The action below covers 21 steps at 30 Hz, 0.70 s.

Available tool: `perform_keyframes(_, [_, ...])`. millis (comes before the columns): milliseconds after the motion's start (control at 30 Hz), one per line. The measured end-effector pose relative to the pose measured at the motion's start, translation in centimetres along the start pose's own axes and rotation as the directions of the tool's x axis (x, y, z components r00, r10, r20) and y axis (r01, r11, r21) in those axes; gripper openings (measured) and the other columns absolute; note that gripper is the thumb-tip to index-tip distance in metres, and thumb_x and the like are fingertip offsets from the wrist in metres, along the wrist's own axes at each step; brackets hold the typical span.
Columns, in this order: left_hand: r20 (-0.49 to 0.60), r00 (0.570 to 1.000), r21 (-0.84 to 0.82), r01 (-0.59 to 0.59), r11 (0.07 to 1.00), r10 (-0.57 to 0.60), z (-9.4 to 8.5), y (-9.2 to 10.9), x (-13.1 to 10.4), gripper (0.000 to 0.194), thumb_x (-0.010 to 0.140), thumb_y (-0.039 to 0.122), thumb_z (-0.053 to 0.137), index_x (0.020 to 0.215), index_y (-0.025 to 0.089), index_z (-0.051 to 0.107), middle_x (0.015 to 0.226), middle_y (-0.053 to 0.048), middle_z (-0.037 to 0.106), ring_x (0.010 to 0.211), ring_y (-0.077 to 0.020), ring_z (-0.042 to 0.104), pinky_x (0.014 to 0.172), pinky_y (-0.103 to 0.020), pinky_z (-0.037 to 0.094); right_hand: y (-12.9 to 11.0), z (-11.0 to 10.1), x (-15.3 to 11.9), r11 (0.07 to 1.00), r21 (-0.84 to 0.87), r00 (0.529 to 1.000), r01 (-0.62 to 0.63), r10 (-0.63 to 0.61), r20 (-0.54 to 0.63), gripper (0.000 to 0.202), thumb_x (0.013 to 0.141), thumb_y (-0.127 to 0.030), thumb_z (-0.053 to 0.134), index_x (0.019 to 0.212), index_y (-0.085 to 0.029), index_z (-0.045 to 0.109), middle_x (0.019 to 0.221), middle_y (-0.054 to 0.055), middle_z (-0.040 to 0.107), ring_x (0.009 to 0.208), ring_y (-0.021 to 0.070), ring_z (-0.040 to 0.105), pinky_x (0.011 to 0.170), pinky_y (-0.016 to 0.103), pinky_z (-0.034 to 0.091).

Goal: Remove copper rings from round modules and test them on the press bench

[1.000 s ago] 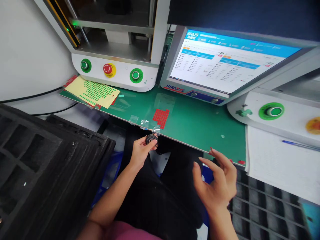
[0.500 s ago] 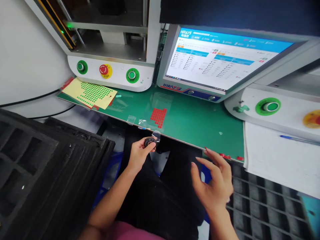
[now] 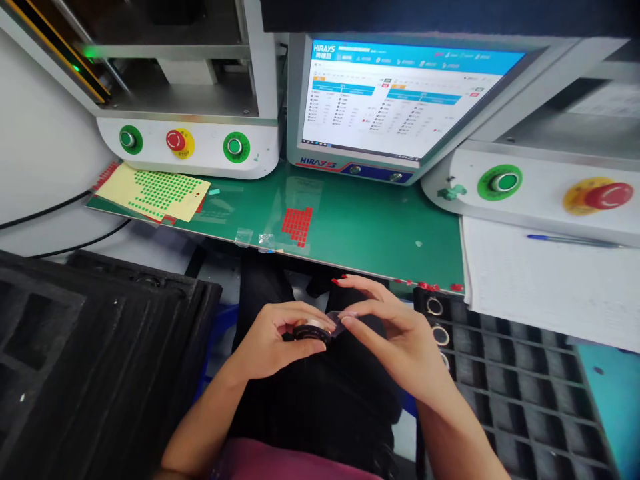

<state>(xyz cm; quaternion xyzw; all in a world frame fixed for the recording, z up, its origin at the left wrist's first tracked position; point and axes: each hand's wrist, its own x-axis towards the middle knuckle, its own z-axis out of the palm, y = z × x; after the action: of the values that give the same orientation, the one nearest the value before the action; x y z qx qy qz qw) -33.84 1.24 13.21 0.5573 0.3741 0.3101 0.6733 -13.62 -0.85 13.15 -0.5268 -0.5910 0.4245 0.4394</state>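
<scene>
Over my lap, my left hand (image 3: 277,340) grips a round black part (image 3: 311,332) with a lighter, ring-like face, its fingers above and thumb below. A clear plastic film tab (image 3: 336,321) sticks out from the part's right side. Thumb and a finger of my right hand (image 3: 395,333) are closed on that film. Farther up, other fingers of this hand stretch toward the table edge, with small red bits at their tips; I cannot tell whether these are nails or stickers.
On the green tabletop (image 3: 360,227) lie a sheet of red stickers (image 3: 297,225) and a yellow sheet with green dots (image 3: 150,190). Black foam trays (image 3: 75,333) are stacked left; a gridded black tray (image 3: 520,387) with several rings is right. A monitor (image 3: 395,100) stands behind, papers (image 3: 540,287) at right.
My right hand has moved left from open air to pinch the film at the round part. My left hand has come slightly nearer and turned the part. The view has shifted right.
</scene>
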Motion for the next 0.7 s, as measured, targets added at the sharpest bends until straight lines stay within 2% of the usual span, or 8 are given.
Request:
perform_keyframes(167, [-0.004, 1.0, -0.006, 0.019, 1.0, -0.019, 0.7, 0.4, 0.1, 0.014, 0.077, 0.018, 0.077, 0.09, 0.018, 0.08, 0.097, -0.008, 0.078, 0.088, -0.0182, 0.073, 0.078, -0.024, 0.055, 0.0, -0.3, -0.6, 0.999, 0.028, 0.995, -0.022, 0.025, -0.092, 0.008, 0.083, -0.024, 0.073, 0.079, -0.031, 0.076, 0.117, 0.001, 0.071, 0.115, 0.0223, 0.064, 0.102, 0.04, 0.049])
perform_keyframes(367, [0.033, 0.998, 0.044, 0.045, 0.998, -0.046, 0.6, 1.0, 0.0, 0.013, 0.077, 0.018, 0.077, 0.09, 0.018, 0.08, 0.096, -0.007, 0.077, 0.086, -0.0182, 0.072, 0.077, -0.025, 0.056, -0.3, -1.4, -0.9, 0.992, 0.102, 0.997, -0.075, 0.076, -0.005, 0.011, 0.086, -0.027, 0.071, 0.079, -0.031, 0.078, 0.114, 0.002, 0.073, 0.114, 0.0227, 0.066, 0.099, 0.038, 0.051])
perform_keyframes(500, [0.036, 0.998, 0.068, 0.051, 0.996, -0.054, 0.6, 1.4, -0.2, 0.014, 0.078, 0.018, 0.077, 0.092, 0.019, 0.08, 0.096, -0.007, 0.077, 0.085, -0.0172, 0.072, 0.075, -0.024, 0.055, -0.5, -1.6, -1.1, 0.995, 0.083, 0.996, -0.053, 0.058, -0.062, 0.01, 0.084, -0.026, 0.073, 0.077, -0.03, 0.079, 0.114, 0.002, 0.073, 0.111, 0.0232, 0.067, 0.099, 0.039, 0.051])
perform_keyframes(700, [0.06, 0.998, 0.009, 0.033, 0.999, -0.034, 2.2, 1.2, -0.3, 0.019, 0.075, 0.022, 0.081, 0.094, 0.024, 0.081, 0.127, -0.009, 0.07, 0.072, -0.012, 0.068, 0.066, -0.023, 0.053, -0.4, -0.7, -1.7, 0.986, 0.166, 0.979, -0.014, 0.047, -0.198, 0.012, 0.085, -0.023, 0.073, 0.08, -0.032, 0.079, 0.112, 0.002, 0.074, 0.107, 0.0218, 0.069, 0.095, 0.038, 0.054])
